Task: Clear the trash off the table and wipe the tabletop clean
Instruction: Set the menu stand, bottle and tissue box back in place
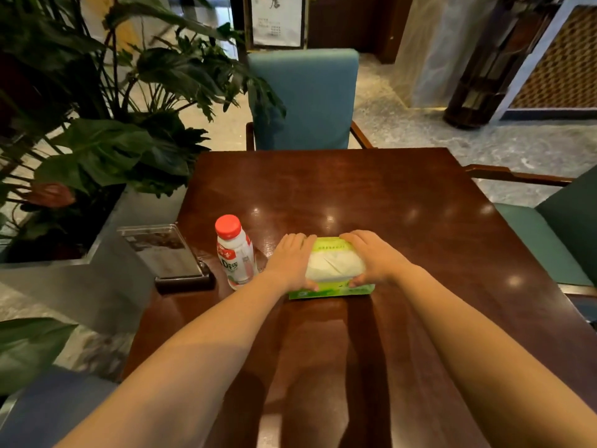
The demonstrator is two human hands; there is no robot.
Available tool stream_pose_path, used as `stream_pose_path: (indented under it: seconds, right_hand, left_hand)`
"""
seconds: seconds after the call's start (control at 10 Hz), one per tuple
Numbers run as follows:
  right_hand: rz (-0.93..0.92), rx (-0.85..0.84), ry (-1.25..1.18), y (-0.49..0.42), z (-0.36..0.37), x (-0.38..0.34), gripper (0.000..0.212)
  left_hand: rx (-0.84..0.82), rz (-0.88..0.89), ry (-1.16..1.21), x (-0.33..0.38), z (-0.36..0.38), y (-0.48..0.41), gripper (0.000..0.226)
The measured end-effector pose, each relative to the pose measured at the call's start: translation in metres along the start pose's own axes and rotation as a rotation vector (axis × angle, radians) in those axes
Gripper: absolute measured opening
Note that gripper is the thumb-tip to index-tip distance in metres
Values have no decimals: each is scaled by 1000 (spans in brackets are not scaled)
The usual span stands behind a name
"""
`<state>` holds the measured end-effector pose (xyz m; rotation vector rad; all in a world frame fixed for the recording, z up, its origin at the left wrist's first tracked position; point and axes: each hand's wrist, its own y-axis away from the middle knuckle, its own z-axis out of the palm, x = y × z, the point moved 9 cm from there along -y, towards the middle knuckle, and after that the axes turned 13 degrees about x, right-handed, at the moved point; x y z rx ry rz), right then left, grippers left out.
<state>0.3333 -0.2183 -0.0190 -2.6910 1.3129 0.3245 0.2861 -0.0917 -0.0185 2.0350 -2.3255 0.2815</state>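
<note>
The left hand (pixel 292 260) and right hand (pixel 374 257) grip one tissue pack (pixel 334 267) beside one bottle (pixel 235 255).

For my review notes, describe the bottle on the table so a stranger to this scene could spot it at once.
Start at the dark wooden table, on its left side by the leafy plant. The bottle stands between the clear sign holder and the left hand gripping the green tissue pack. It alone is white with a red cap.
</note>
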Motion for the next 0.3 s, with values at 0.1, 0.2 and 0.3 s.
stream_pose_path:
  seconds: [0.1, 0.2, 0.3]
  right_hand:
    - [-33, 11, 39, 0, 4, 1, 110]
    - [-42, -14, 38, -2, 8, 3, 115]
    - [-30, -122, 120, -3, 8, 1, 123]
  left_hand:
    - [-70, -7, -35, -4, 9, 7, 114]
    - [-111, -28, -39, -2, 10, 9, 117]
    - [-189, -50, -45, -2, 7, 12, 120]
